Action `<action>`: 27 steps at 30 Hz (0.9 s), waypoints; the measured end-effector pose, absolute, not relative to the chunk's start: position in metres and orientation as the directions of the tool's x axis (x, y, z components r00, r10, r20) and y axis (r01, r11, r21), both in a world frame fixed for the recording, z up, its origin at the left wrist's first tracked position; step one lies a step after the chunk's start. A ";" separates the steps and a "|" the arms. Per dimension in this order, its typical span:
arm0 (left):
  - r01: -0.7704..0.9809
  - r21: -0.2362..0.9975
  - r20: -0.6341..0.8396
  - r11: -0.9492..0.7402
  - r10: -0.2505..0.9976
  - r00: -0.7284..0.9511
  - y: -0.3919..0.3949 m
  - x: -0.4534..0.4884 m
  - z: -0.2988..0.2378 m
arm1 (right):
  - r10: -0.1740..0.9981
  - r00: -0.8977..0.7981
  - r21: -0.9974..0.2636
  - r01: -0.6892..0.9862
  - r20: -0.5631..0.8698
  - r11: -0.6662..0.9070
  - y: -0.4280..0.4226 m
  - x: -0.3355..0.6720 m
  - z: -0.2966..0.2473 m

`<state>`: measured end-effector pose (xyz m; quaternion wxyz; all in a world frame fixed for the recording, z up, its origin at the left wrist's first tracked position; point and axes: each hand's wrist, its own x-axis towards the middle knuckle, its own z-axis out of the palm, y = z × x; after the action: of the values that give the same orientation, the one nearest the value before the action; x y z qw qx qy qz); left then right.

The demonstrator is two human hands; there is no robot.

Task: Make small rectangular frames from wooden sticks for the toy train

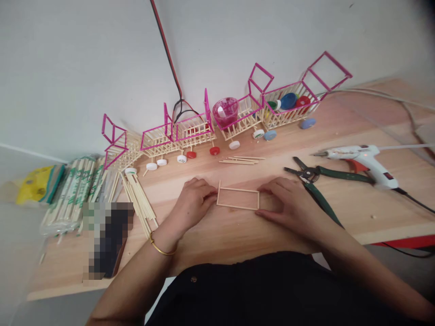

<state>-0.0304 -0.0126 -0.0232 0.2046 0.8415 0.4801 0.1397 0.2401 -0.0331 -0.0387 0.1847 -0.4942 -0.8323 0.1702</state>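
Observation:
A small rectangular frame of thin wooden sticks (238, 207) lies flat on the table between my hands. My left hand (194, 201) is closed, its fingertips pinching the frame's left end. At the opposite end, my right hand (288, 201) holds the frame with the thumb at the near corner and the fingertips at the far corner. One short stick juts past the upper left corner. Just beyond the frame lie several loose short sticks (241, 160).
Along the wall stand several stick carts (288, 120) with pink edges and bottle-cap wheels; one bears a pink cup (225, 113). Green-handled pliers (322, 176) and a glue gun (369, 158) lie at right. Long sticks (139, 199), packaged chopsticks (76, 190) and a blurred phone (110, 240) lie left.

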 end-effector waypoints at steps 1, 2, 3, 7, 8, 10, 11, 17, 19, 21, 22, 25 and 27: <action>0.750 0.480 0.040 -0.456 0.865 0.501 -0.013 -0.030 -0.023 | 0.885 -0.444 -0.463 0.761 0.141 0.455 -0.033 0.240 -0.039; 0.749 0.481 0.041 -0.456 0.865 0.500 -0.013 -0.030 -0.023 | 0.885 -0.443 -0.461 0.761 0.143 0.456 -0.033 0.240 -0.039; 0.749 0.482 0.044 -0.455 0.866 0.498 -0.013 -0.030 -0.023 | 0.885 -0.443 -0.460 0.761 0.145 0.456 -0.033 0.241 -0.040; 0.745 0.488 0.049 -0.455 0.867 0.497 -0.013 -0.030 -0.023 | 0.884 -0.439 -0.465 0.756 0.162 0.461 -0.034 0.240 -0.041; 0.744 0.488 0.050 -0.456 0.866 0.498 -0.013 -0.030 -0.024 | 0.884 -0.439 -0.465 0.757 0.157 0.459 -0.034 0.240 -0.041; 0.745 0.486 0.050 -0.457 0.866 0.498 -0.013 -0.030 -0.024 | 0.885 -0.442 -0.465 0.759 0.146 0.456 -0.034 0.240 -0.040; 0.746 0.484 0.051 -0.458 0.866 0.498 -0.012 -0.030 -0.024 | 0.886 -0.442 -0.465 0.761 0.140 0.453 -0.034 0.240 -0.040; 0.745 0.481 0.055 -0.461 0.865 0.500 -0.012 -0.031 -0.025 | 0.895 -0.431 -0.468 0.770 0.120 0.433 -0.034 0.240 -0.039; 0.740 0.485 0.065 -0.466 0.863 0.501 -0.012 -0.031 -0.025 | 0.894 -0.431 -0.470 0.768 0.121 0.434 -0.034 0.240 -0.040; 0.737 0.485 0.073 -0.471 0.861 0.503 -0.011 -0.031 -0.025 | 0.894 -0.430 -0.474 0.766 0.125 0.435 -0.035 0.240 -0.040; 0.737 0.483 0.075 -0.473 0.861 0.503 -0.011 -0.031 -0.025 | 0.893 -0.431 -0.475 0.764 0.127 0.437 -0.035 0.240 -0.041; 0.733 0.485 0.093 -0.477 0.862 0.499 -0.010 -0.031 -0.023 | 0.893 -0.432 -0.476 0.763 0.125 0.436 -0.035 0.241 -0.041; 0.722 0.520 0.145 -0.456 0.880 0.452 -0.011 -0.031 -0.020 | 0.894 -0.434 -0.476 0.765 0.113 0.432 -0.034 0.242 -0.040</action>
<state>-0.0307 -0.0108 -0.0197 0.1961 0.8292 0.4831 0.2018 0.2420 -0.0344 -0.0401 0.1776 -0.5012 -0.8275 0.1803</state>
